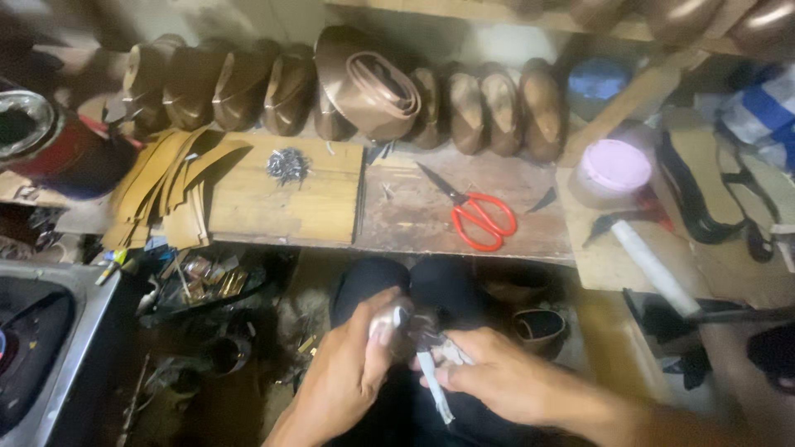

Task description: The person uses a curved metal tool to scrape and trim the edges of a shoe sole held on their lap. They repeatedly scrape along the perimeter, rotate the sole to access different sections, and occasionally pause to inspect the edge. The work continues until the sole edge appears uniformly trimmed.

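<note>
- Bare bench wood lay open between my pile of nails [286,164] and the red scissors [480,217].
- Behind, a row of shoe forms [497,106] blocked the way.
- Leather strips [170,184] crowded the left, a tub [613,170] the right.

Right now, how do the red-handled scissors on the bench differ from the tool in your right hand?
The red-handled scissors lie free on the wooden bench, untouched; the metal tool is gripped in the right hand, over the lap. The scissors have bright red loop handles and dark blades; the tool looks pale and silvery. The scissors show sharply; the tool is blurred, so its kind is unclear. The left hand holds a small pale piece against it.
</note>
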